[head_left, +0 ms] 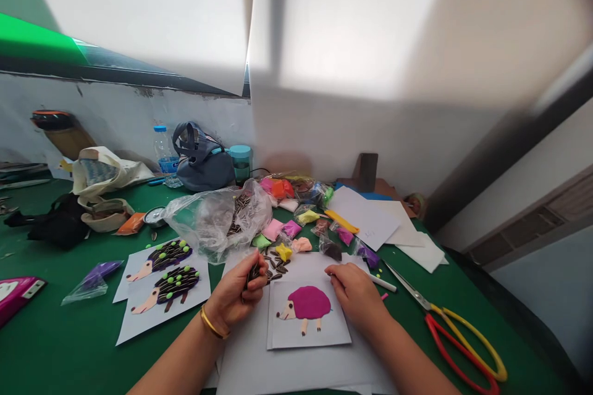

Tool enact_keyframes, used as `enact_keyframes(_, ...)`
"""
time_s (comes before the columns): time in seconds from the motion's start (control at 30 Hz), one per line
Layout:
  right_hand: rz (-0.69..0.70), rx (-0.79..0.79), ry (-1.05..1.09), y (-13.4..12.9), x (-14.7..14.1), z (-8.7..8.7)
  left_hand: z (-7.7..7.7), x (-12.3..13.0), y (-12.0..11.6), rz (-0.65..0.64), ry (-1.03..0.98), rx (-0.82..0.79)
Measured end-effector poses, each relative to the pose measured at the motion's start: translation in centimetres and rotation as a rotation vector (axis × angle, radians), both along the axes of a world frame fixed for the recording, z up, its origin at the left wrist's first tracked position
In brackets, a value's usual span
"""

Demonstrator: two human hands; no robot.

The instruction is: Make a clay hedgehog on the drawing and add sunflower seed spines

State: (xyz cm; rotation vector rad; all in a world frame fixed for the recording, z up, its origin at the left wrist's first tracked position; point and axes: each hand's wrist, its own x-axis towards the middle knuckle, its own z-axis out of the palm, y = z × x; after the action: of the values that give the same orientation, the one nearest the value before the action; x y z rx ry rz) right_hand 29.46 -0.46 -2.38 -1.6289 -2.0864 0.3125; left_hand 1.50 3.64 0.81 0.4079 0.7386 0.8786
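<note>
My left hand (236, 290), with a gold bangle at the wrist, is closed around several striped sunflower seeds (252, 273). It is beside the upper left corner of a white card (287, 336) with a clay hedgehog (309, 302) that has a smooth magenta body, a pale face and pale legs. At the card's upper right, my right hand (359, 293) has its thumb and forefinger pinched together; whatever is between them is too small to make out. Loose sunflower seeds (278, 269) lie just beyond the card, near a yellow clay star (283, 252).
Two hedgehog cards (160, 318) with seed spines and green dots lie left. A plastic bag (199, 222) of seeds and packets of coloured clay (291, 228) stand behind. Large scissors (430, 308) lie open at right, near white papers (364, 216). A bottle (164, 154) stands by the wall.
</note>
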Motion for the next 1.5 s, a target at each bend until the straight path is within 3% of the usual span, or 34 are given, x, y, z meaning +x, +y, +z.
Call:
enact_keyframes(0.1,-0.005,0.011,-0.003,0.0,0.0,0.0,-0.6,0.4,0.0,-0.065,0.453,0.262)
enact_keyframes(0.27,-0.004,0.038,-0.010,0.0,0.1,-0.2,-1.2,0.6,-0.4,-0.240,1.315,0.946)
enact_keyframes(0.4,0.022,0.067,-0.008,0.1,0.3,-0.8,-0.7,0.9,-1.4,-0.521,1.599,1.127)
enact_keyframes(0.53,0.009,0.076,0.018,0.1,0.4,-0.8,-0.3,1.1,-1.8,-0.577,1.700,1.162)
enact_keyframes(0.63,-0.016,0.045,0.047,0.0,-0.4,0.2,-0.4,1.2,-1.7,-0.589,1.721,1.167)
enact_keyframes(0.8,0.145,0.014,0.087,-0.2,-3.2,1.7,-0.8,1.1,-1.4,-0.573,1.695,1.169)
enact_keyframes(1.07,0.177,-0.011,0.018,0.0,-6.5,1.3,-1.1,0.9,-1.3,-0.563,1.663,1.156)
enact_keyframes(1.5,0.144,-0.066,-0.081,-0.3,-7.3,1.5,-1.1,0.9,-1.2,-0.557,1.649,1.142)
